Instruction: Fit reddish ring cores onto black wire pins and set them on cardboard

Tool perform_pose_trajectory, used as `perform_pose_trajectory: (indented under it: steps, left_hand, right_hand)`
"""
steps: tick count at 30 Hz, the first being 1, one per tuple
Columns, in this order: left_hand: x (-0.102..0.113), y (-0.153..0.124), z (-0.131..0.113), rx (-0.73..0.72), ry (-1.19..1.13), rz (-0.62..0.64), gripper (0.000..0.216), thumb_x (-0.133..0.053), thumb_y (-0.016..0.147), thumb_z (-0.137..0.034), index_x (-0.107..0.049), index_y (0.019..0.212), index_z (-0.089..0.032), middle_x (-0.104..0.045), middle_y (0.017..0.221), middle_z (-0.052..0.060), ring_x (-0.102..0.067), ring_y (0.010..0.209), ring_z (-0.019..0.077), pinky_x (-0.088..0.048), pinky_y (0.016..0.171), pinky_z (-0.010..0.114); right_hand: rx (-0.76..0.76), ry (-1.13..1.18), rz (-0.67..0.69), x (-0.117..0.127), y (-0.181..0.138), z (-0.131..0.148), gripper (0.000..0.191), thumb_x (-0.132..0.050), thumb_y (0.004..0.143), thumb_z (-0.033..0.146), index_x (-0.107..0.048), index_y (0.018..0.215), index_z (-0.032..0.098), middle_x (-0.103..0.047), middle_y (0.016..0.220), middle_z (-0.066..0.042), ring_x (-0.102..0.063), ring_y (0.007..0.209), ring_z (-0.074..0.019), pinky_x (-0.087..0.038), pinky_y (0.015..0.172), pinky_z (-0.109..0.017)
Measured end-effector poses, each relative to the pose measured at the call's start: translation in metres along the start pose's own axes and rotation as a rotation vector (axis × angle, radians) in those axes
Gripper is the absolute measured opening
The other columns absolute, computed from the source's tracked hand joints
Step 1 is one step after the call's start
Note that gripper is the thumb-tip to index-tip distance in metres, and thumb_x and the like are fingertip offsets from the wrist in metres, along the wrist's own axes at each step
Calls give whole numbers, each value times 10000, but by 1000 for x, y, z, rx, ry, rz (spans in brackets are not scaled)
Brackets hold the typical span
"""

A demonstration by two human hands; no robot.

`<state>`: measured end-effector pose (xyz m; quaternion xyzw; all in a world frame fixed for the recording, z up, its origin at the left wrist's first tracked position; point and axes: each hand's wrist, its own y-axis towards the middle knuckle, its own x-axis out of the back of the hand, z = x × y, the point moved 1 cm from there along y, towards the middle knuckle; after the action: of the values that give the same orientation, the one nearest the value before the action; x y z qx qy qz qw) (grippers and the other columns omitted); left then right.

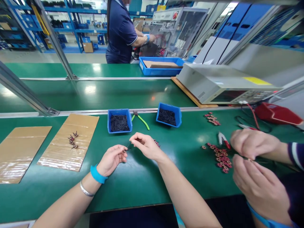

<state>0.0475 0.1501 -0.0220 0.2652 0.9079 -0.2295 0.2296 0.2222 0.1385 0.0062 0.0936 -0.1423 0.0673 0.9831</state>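
My left hand [112, 159], with a blue wristband and a metal bangle, pinches a small dark coil part [124, 150] at its fingertips. My right hand [146, 145] meets it from the right, fingers pinched on a thin dark piece at the same part. Both hover just above the green table [142, 177]. Beyond them stand two blue bins, one [119, 120] on the left and one [168, 115] on the right, each with several short black pieces. Green-handled pliers [142, 119] lie between the bins. A few small coils [156, 143] show behind my right hand.
Two cardboard sheets lie at left; the nearer one [68, 142] carries several finished wound parts [72, 140]. A co-worker's hands [254, 158] work at right beside a heap of red ring cores [222, 158] and red-handled cutters [223, 139]. A grey test instrument [223, 85] stands back right. Another person [121, 31] stands far off.
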Motion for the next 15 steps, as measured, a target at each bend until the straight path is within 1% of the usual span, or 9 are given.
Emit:
perform_pose_trajectory:
  steps: [5,11,15]
  left_hand:
    - [0,1,0,-3,11,6,214,-590,759,-272,-579,838,-73,-532,666,68,-510,590,114,-425,605,268]
    - [-1,1,0,-2,20,13,216,-587,763,-270,-579,836,-67,-529,663,70,-509,587,112,-425,603,266]
    - [-1,1,0,-4,28,14,213,-583,766,-268,-578,838,-67,-529,661,70,-510,584,112,-427,605,266]
  right_hand:
    - [52,-154,20,0,-5,7,298,-414,838,357,-561,849,98,-541,824,-38,-466,732,-35,-356,648,-137]
    - [85,-190,1,-1,-5,10,282,-411,842,346,-561,830,107,-544,826,-26,-465,745,-32,-353,665,-134]
    - [91,-234,20,-2,-5,11,274,-406,846,334,-563,806,113,-544,813,-15,-464,751,-27,-347,674,-136]
